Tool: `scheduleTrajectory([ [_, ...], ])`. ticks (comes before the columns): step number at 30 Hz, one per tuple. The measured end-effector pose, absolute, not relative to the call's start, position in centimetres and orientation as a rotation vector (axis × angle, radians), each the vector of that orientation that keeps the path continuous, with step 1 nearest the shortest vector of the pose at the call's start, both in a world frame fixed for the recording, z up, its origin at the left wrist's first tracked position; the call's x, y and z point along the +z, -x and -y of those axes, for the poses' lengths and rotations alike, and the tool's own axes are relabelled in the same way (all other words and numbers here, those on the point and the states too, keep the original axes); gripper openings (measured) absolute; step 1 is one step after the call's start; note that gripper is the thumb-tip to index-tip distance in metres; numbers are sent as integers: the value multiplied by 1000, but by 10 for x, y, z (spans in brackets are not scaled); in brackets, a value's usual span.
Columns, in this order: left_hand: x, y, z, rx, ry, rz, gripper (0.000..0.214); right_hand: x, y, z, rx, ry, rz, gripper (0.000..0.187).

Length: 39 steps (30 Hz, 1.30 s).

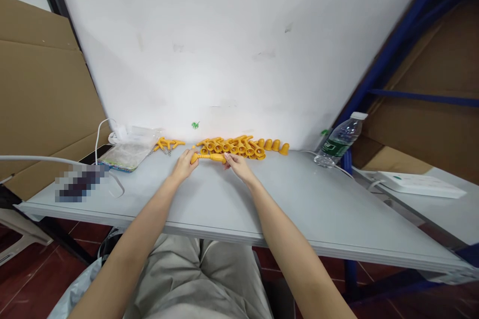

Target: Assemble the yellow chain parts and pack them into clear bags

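A yellow plastic rod with a ribbed stretch and a thicker right part [211,157] lies level between my hands, just above or on the table. My left hand [183,165] has its fingers closed round the rod's left end. The fingers of my right hand [238,165] pinch its right end. Close behind sits a row of yellow bell-shaped pieces [234,148] with branching stems, stacked with open mouths toward me. Yellow cups [276,145] stand at the row's right. To the left lie yellow forked pieces [164,143] with small metal parts.
A clear plastic bag [130,149] and a blurred-out dark object [80,184] lie on the left of the table [299,209]. A water bottle [339,142] leans at the right, near a white power strip [419,184]. Cardboard [41,89] and a white panel [232,50] border the table.
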<state>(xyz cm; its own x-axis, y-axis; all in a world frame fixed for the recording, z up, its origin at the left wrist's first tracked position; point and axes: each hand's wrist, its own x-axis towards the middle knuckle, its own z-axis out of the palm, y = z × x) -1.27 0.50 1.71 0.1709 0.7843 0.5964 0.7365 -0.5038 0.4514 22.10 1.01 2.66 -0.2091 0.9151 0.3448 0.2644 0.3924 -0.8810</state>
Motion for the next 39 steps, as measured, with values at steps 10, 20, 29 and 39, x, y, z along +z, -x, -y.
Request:
scheduleTrajectory([
  [10, 22, 10, 0, 1230, -2282, -1594, 28, 44, -219, 6, 1091, 1011, 1641, 57],
  [20, 21, 4, 0, 1244, -2260, -1536, 26, 43, -209, 6, 1111, 1267, 1415, 67],
  [29, 24, 4, 0, 1277, -2228, -1552, 22, 50, -224, 8, 1174, 1004, 1542, 55],
  [39, 23, 3, 0, 1318, -2226, -1544, 22, 45, -211, 8, 1107, 1147, 1503, 52],
])
